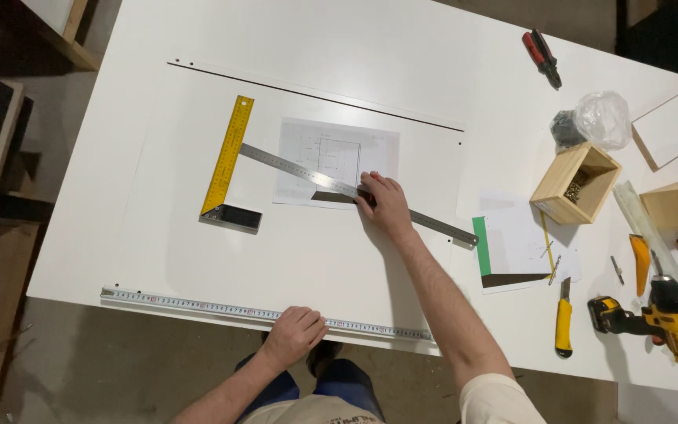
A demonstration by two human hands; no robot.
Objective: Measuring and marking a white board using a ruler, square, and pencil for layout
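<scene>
My right hand (pixel 384 201) grips a long steel ruler (pixel 292 167) that lies slanted across a white panel (pixel 198 251) and over a paper drawing (pixel 337 149). My left hand (pixel 295 334) presses down on a steel measuring rule (pixel 198 305) lying along the panel's near edge. A yellow try square (pixel 227 157) with a dark stock rests left of the drawing, its blade close to the ruler's left end.
To the right lie a green-edged notepad (pixel 519 247), a yellow-handled knife (pixel 563 322), a yellow cordless drill (pixel 665 320), two open wooden boxes (pixel 574 182), a plastic bag (pixel 602 118) and red-handled pliers (pixel 541 56). A narrow white strip (pixel 315 93) lies behind the panel.
</scene>
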